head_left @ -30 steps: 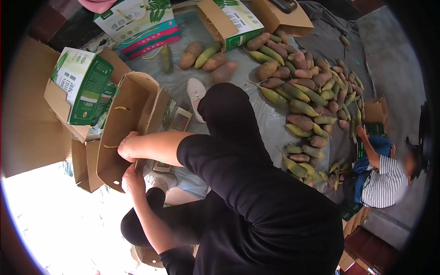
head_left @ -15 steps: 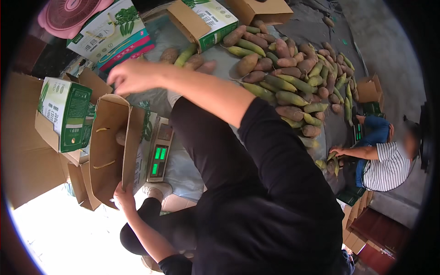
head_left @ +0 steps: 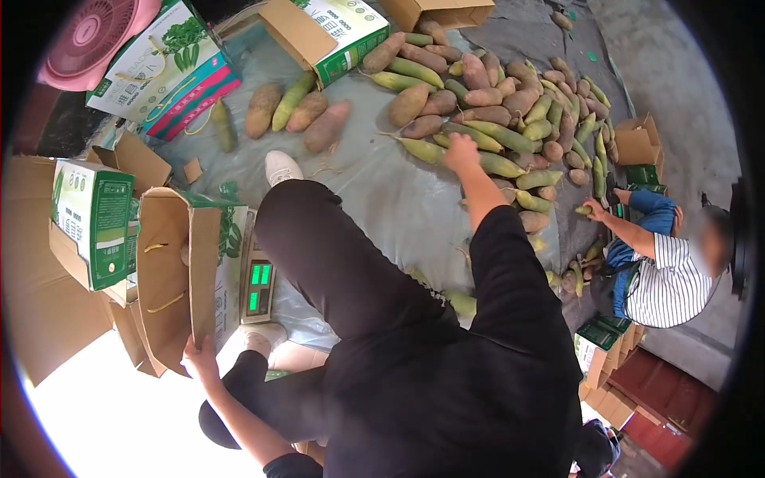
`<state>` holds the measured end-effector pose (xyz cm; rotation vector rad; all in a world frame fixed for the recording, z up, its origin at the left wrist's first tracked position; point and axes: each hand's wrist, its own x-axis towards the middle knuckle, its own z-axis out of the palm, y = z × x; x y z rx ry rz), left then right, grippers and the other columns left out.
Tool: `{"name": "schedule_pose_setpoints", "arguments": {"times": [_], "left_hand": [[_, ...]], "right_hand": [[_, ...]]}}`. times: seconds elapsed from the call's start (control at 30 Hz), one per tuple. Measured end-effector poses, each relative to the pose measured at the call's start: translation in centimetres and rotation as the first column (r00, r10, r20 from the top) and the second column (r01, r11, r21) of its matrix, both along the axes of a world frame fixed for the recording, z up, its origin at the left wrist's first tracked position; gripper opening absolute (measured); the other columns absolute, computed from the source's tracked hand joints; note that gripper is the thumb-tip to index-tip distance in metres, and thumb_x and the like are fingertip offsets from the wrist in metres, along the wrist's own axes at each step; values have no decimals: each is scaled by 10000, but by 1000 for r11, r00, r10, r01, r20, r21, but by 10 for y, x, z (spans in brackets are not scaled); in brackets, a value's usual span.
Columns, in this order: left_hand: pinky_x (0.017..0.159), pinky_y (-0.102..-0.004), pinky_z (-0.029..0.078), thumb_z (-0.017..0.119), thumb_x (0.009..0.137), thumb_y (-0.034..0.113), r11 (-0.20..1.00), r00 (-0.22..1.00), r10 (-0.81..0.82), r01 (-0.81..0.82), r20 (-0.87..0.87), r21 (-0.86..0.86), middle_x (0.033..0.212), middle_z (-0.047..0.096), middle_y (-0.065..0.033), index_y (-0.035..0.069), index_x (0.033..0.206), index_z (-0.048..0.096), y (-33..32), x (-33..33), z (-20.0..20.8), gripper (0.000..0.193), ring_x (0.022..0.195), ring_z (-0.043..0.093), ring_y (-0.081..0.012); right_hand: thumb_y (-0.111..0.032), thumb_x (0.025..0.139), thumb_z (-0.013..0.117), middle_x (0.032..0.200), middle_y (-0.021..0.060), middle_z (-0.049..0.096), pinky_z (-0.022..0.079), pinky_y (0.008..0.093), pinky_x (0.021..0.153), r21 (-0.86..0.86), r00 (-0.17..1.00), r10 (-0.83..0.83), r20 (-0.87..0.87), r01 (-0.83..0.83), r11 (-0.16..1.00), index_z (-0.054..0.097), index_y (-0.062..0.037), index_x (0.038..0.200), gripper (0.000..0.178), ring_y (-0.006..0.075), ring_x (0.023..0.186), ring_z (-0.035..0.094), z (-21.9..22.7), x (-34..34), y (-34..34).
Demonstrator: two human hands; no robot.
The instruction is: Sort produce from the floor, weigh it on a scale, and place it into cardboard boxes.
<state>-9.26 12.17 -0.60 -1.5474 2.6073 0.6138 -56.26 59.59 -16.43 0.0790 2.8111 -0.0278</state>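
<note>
Right hand: stretched out over the heap of long green and reddish-brown mangoes spread on the grey plastic sheet; seen from the back, with the fingers curled down onto a long green-yellow mango at the near edge of the heap. Whether they have closed round it I cannot tell.
Green-yellow mango: lies under and just ahead of the fingertips, its ends showing on either side of the hand.
Left hand: clasps the lower corner of the open brown cardboard box with green print, thumb and fingers pinched on the edge.
Cardboard box: stands tilted on a small scale with a green lit display, its open mouth turned toward the left.
Nearby: another person in a striped shirt sits at the right, holding a small mango.
</note>
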Motion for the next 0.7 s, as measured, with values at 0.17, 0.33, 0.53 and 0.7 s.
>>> {"name": "schedule_pose_setpoints", "arguments": {"times": [0.17, 0.33, 0.53, 0.7], "left_hand": [[661, -309, 490, 602, 768, 86, 997, 999, -30, 32, -22, 71, 792, 671, -104, -8, 999, 629, 7, -13, 8, 251, 677, 631, -189], [615, -305, 484, 607, 763, 98, 999, 997, -37, 38, -68, 17, 761, 660, -97, -12, 995, 628, 1, 2, 2, 257, 604, 607, -181], [695, -322, 483, 612, 754, 99, 1000, 999, 9, -9, 37, 6, 809, 660, -137, -7, 1014, 628, 10, -21, 5, 282, 723, 631, -208], [671, -325, 493, 616, 745, 88, 996, 1000, 14, -16, -21, -86, 783, 669, -154, -11, 1009, 631, 13, -12, 9, 282, 697, 647, -218]], "right_hand": [[-167, 798, 584, 1231, 139, 446, 438, 448, 915, 73, 986, -158, -59, 162, 984, 440, -102, 1211, 441, 349, 1145, 449, 16, -12, 59], [-267, 655, 722, 1373, 178, 362, 335, 411, 1031, -67, 965, -259, -32, 257, 964, 331, -78, 1358, 826, 360, 1252, 367, -8, -33, 90], [-330, 620, 767, 1403, 166, 323, 334, 396, 1037, -92, 975, -224, 15, 224, 970, 287, -97, 1392, 938, 344, 1272, 347, -37, -33, 121], [-341, 635, 774, 1349, 146, 385, 387, 414, 987, 68, 965, -253, 71, 249, 966, 347, -126, 1365, 872, 340, 1211, 406, -7, -22, 83]]}}
